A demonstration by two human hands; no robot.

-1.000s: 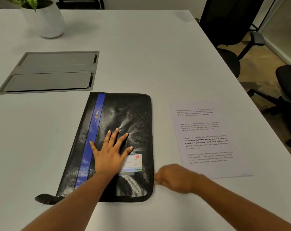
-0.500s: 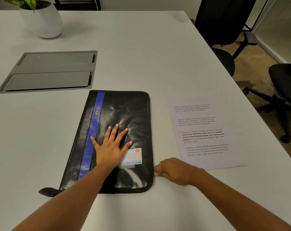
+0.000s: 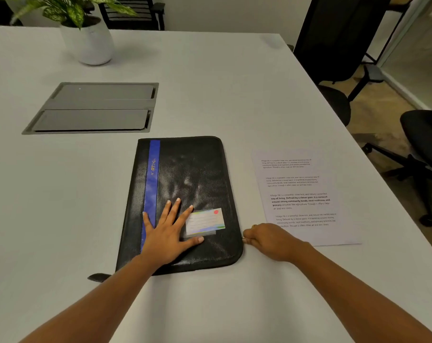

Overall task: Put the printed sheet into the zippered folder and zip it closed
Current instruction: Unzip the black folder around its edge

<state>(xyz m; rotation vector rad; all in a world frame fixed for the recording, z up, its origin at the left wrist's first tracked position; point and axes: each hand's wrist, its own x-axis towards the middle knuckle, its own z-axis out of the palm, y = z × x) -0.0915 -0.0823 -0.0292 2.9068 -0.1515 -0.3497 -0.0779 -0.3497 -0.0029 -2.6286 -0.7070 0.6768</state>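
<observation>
**Head view: folder pinned, zip edge pinched**

The black folder [image 3: 192, 174] lies closed near the table's [image 3: 210, 82] front edge. The printed sheet [image 3: 299, 189] lies flat just beside it, toward the right edge. The left hand [image 3: 169, 233] presses the cover, fingers straight and spread. The right hand [image 3: 269, 240], fingers curled, pinches the folder's right edge by its near corner; the zip pull is too small to make out. Likely faults: the zip snagging at the rounded corner, or the folder skidding if the left hand presses lightly.

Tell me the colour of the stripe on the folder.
Blue, on the black folder; stripe shows in the head view.
</observation>
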